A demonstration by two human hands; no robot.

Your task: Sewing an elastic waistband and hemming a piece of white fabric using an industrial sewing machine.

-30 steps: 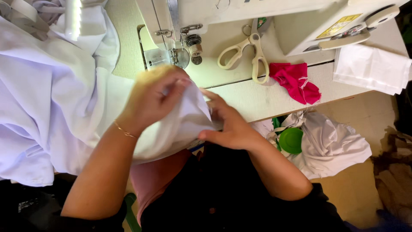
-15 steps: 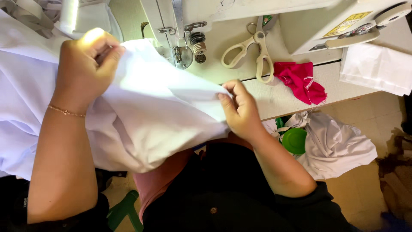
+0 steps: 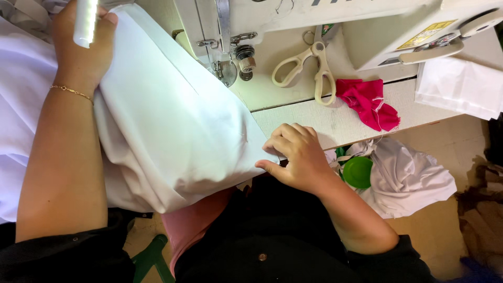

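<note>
The left hand (image 3: 84, 50) grips the white fabric (image 3: 173, 126) left of the sewing machine (image 3: 236, 31); the right hand (image 3: 296, 154) pinches its corner below the scissors (image 3: 309, 65).

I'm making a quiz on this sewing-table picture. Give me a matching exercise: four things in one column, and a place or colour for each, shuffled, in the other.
Things:
1. scissors
2. crumpled scrap
3. round lid
4. left hand

Descriptions:
A. green, below the table edge
B. cream handles, lying beside the sewing machine
C. gripping the far end of the white fabric
D. pink, on the tabletop

Pairs: 1-B, 2-D, 3-A, 4-C
</note>
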